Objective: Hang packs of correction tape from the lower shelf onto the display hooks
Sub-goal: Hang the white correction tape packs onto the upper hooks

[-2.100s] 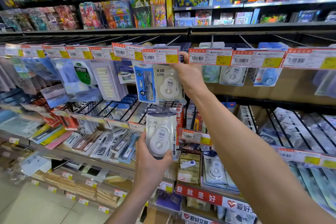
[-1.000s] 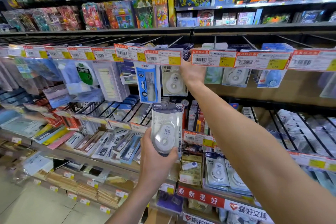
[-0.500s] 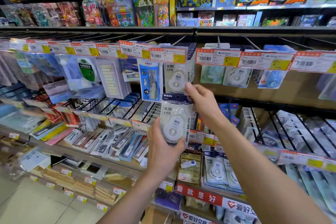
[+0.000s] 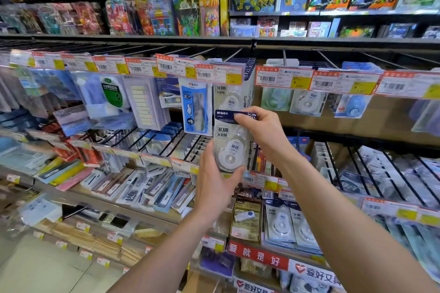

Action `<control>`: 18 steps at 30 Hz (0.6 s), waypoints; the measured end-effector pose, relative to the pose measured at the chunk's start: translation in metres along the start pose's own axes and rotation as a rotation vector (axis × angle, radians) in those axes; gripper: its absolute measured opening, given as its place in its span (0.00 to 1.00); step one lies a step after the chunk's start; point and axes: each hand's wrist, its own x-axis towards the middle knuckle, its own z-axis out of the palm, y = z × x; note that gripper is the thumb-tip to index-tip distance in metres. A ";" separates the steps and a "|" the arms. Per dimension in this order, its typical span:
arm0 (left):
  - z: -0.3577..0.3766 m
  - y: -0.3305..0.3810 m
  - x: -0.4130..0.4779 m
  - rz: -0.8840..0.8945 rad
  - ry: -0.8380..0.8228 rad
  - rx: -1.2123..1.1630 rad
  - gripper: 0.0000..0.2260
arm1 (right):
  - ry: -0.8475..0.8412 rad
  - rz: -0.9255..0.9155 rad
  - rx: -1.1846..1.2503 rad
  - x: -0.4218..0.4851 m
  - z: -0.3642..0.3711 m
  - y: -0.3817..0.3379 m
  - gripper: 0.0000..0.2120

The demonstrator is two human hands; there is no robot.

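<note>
Held item: one pack of correction tape (image 4: 229,143), clear blister with a dark blue header card, upright, in front of the display between the upper and middle hook rows.

Left hand (image 4: 215,182): grasping the pack from below and behind, palm cupping its lower end, thumb across the bottom edge.

Right hand (image 4: 262,132): pinching the blue header at the pack's top right corner, fingers (image 4: 247,118) curled over the card.

Upper hook row: one stack of matching packs (image 4: 234,93) hangs directly above and behind the held pack, under a price tag (image 4: 219,74); several lie one behind another, exact count cannot be told. To its left, one blue ruler pack (image 4: 195,108) with a rabbit figure. To its right, three other hanging tape items: one green-tinted (image 4: 276,98), one white (image 4: 308,101), one blue (image 4: 351,104).

Price tags: a continuous row of orange-and-yellow labels along the upper rail; about ten can be made out, ends blurred.

Lower shelf (image 4: 258,257): two more packs of the same type (image 4: 289,223) stand side by side at the front, with others behind them that cannot be counted; one tan carded item (image 4: 246,221) just to their left.

Middle rows: pen and refill packs lying on tilted wire racks, too many and too blurred to count.
</note>
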 end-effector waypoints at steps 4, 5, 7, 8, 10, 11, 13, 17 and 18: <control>-0.002 -0.002 0.008 0.001 -0.017 0.082 0.42 | 0.083 -0.027 -0.003 0.010 0.003 -0.007 0.06; -0.003 -0.003 0.008 0.000 -0.024 0.105 0.41 | 0.098 -0.044 -0.004 0.012 0.003 -0.010 0.05; -0.004 -0.007 0.008 -0.002 -0.042 0.145 0.39 | 0.113 -0.087 -0.006 0.017 0.003 -0.019 0.05; -0.004 -0.009 0.008 -0.002 -0.053 0.161 0.38 | 0.118 -0.112 -0.007 0.019 0.004 -0.024 0.04; -0.004 -0.011 0.007 -0.005 -0.081 0.186 0.35 | 0.131 -0.138 -0.011 0.025 0.007 -0.034 0.02; -0.004 -0.011 0.006 -0.003 -0.096 0.199 0.34 | 0.135 -0.137 -0.012 0.027 0.009 -0.040 0.05; -0.002 -0.012 0.007 -0.001 -0.122 0.232 0.33 | 0.135 -0.081 -0.018 0.033 0.010 -0.044 0.09; 0.000 -0.013 0.008 -0.023 -0.156 0.252 0.33 | 0.113 0.010 -0.062 0.040 0.013 -0.043 0.12; 0.000 -0.013 0.008 -0.023 -0.167 0.252 0.33 | 0.110 -0.033 -0.041 0.042 0.015 -0.043 0.10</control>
